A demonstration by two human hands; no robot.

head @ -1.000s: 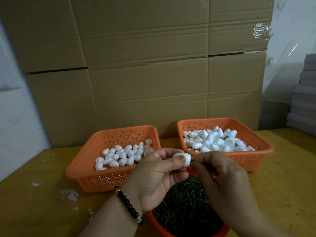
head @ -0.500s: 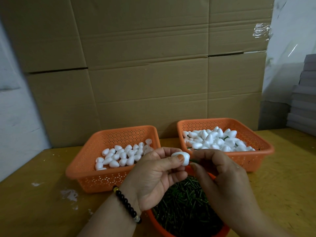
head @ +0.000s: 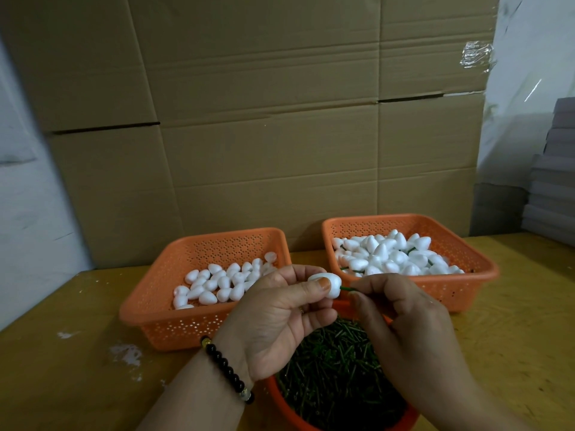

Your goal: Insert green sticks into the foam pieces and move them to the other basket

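Observation:
My left hand pinches a white foam piece between thumb and fingers, above the bowl. A short green stick pokes out of the foam's right side, and my right hand pinches its other end. The left orange basket holds several plain foam pieces. In the right orange basket lies a heap of foam pieces with green sticks. An orange bowl full of green sticks sits close to me, under both hands.
The baskets stand on a yellow wooden table with white paint marks at the left. A wall of cardboard boxes rises right behind the baskets. Stacked grey sheets sit at the far right.
The hands have drawn slightly apart, so a bit of green stick now shows between the foam piece and my right fingers. Baskets and bowl are unmoved.

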